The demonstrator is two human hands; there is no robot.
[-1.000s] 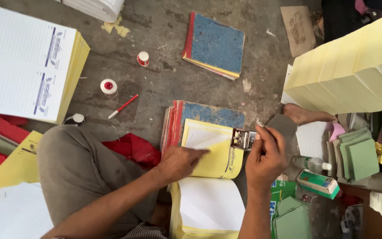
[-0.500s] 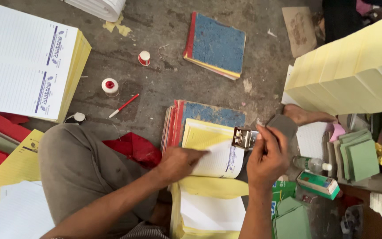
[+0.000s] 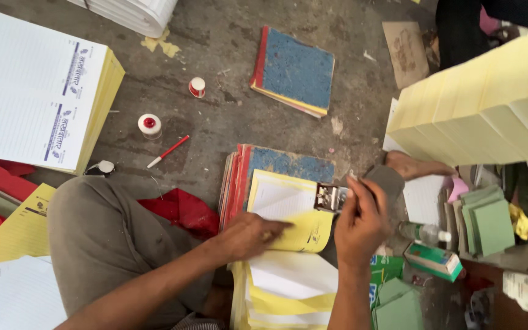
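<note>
My left hand [image 3: 253, 235] presses flat on a yellow sheet [image 3: 304, 229] of an open pad of white and yellow pages [image 3: 288, 287] in front of me. My right hand [image 3: 362, 223] grips a small metal stamping device [image 3: 331, 197] at the pad's upper right edge. Under the pad lies a stack of blue-covered, red-spined books [image 3: 276, 166]. My bent knee in grey trousers [image 3: 102, 244] is at the left.
Another blue book pile [image 3: 293, 70] lies farther off. A tall stack of printed white forms [image 3: 35, 91] sits at left, pale yellow paper stacks [image 3: 490, 104] at right. Small red-and-white caps [image 3: 149, 124], a red pen [image 3: 167, 151], a bottle [image 3: 424, 232] and green pads [image 3: 490, 220] lie around.
A yellow sheet has been turned down toward me and a white page now shows beneath it. My left hand shifted slightly right onto the sheet; my right hand stayed on the device.
</note>
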